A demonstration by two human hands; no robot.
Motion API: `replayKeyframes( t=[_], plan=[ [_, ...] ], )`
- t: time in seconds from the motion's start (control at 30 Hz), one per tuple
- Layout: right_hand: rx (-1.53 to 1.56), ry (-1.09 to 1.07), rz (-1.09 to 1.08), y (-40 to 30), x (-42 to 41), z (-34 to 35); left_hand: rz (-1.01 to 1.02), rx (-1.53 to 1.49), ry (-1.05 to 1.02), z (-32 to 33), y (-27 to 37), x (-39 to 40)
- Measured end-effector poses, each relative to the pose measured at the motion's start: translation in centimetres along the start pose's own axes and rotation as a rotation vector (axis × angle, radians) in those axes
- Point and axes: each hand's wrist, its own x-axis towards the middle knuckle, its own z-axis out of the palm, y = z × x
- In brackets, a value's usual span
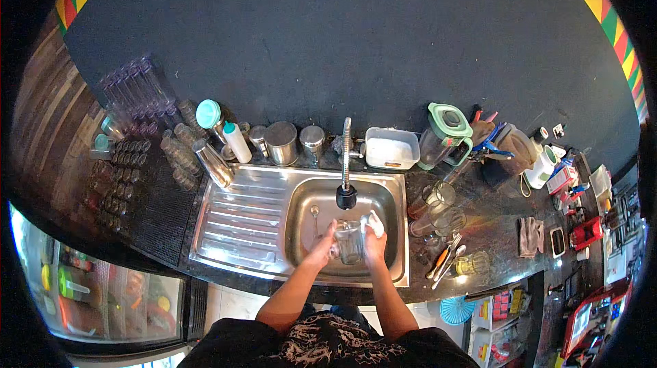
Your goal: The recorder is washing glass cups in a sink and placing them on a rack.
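Observation:
Over the stainless steel sink basin (pixel 296 198), my left hand (pixel 322 247) grips a clear glass mug (pixel 350 246) by its left side. The mug is tilted on its side. At its right end, my right hand (pixel 376 248) holds a white sponge or cloth (pixel 375 222), close against the glass; whether it touches is hard to tell. Above both hands hangs the black spray head (pixel 346 197) of a flexible metal faucet (pixel 346 155). No stream of water is visible from it. A spoon (pixel 315 212) lies on the basin floor, left of the mug.
A steel shaker (pixel 213 163) stands by the ribbed drainboard (pixel 246 224). Canisters (pixel 281 144) and a plastic tub (pixel 392 150) line the dark wall. Right of the sink are glasses (pixel 441 214), cutlery (pixel 445 260) and a green-lidded blender jug (pixel 445 132). Upturned glasses (pixel 128 160) crowd the left counter.

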Motion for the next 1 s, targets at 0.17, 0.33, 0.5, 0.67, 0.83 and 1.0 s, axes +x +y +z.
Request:
replayKeyframes(
  t=[0.17,0.33,0.5,0.67,0.83,1.0],
  plan=[
    [-0.039,-0.076,0.030,2.9,0.6,0.3,0.409,0.687,0.114,0.7,-0.7,-1.2],
    [-0.020,0.206,0.103,4.5,1.8,1.2,0.955,0.669,0.179,0.0,0.3,-1.1],
    [-0.205,0.118,-0.325,0.2,-0.4,3.3,0.524,0.107,-0.018,-0.3,1.5,-0.5],
    [-0.499,0.093,-0.458,-3.7,-2.5,4.4,0.517,0.225,-0.054,-0.6,2.2,-0.3],
    [-0.769,-0.079,-0.985,-3.1,-1.2,3.8,0.369,-0.033,-0.007,-0.6,1.0,-0.3],
    [-0.218,-0.107,-0.174,-1.4,-3.2,2.4,0.253,0.058,0.081,-1.8,1.7,0.6]
  ],
)
